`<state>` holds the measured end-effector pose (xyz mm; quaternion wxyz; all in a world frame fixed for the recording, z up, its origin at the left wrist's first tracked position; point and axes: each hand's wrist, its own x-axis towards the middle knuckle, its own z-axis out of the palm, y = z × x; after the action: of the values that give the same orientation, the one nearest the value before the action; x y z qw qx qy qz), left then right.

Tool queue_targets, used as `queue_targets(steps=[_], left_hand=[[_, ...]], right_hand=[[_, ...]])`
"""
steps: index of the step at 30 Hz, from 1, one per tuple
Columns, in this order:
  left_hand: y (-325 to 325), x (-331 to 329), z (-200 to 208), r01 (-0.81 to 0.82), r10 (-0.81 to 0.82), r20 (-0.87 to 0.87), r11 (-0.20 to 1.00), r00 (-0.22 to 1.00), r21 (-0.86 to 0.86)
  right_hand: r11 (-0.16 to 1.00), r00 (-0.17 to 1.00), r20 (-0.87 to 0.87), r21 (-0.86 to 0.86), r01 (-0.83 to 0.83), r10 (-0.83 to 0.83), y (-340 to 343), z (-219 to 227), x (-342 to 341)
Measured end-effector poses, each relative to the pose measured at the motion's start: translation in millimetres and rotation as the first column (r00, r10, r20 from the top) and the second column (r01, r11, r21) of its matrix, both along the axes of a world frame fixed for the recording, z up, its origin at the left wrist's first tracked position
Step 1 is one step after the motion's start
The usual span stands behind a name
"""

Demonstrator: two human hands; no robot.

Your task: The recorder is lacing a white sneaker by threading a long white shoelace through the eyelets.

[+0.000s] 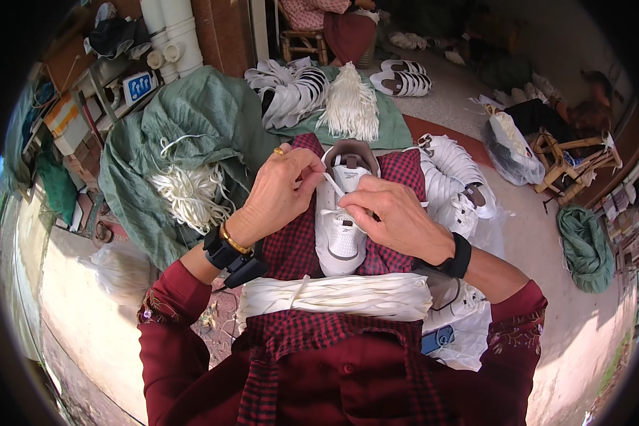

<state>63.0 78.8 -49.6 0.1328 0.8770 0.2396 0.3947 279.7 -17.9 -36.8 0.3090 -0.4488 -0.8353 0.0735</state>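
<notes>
A white sneaker [341, 250] with a brown lining lies on the checked cloth over my lap, its toe toward me. My left hand [280, 186] is closed in a pinch on a white shoelace [331, 184] at the shoe's left side. From there the lace runs tight to my right hand [397, 216], whose thumb and fingers close on it over the eyelets. Part of the lacing is hidden behind my right fingers. Across my lap, just below the toe, lies a thick bundle of white laces [334, 296].
Green sacking [192, 106] at the left holds a tangled heap of white laces [192, 195]. Beyond the sneaker are a lace pile [349, 106] and stacked white shoes [291, 92]. More shoes [451, 174] stand at the right, near a bamboo stool [571, 160]. Another person [341, 28] sits at the back.
</notes>
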Motion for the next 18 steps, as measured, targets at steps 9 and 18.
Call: queue_targets(steps=[9,18], left_hand=[[-12,0,1,-0.027,0.012,0.102,0.988,0.995,0.152],[-27,-1,-32,-0.01,0.011,0.045,1.0,0.999,-0.02]], right_hand=[[0.993,0.946,0.304,0.08,0.09,-0.11,14,10,6],[0.936,0.999,-0.045,-0.351,-0.026,0.011,28,19,6]])
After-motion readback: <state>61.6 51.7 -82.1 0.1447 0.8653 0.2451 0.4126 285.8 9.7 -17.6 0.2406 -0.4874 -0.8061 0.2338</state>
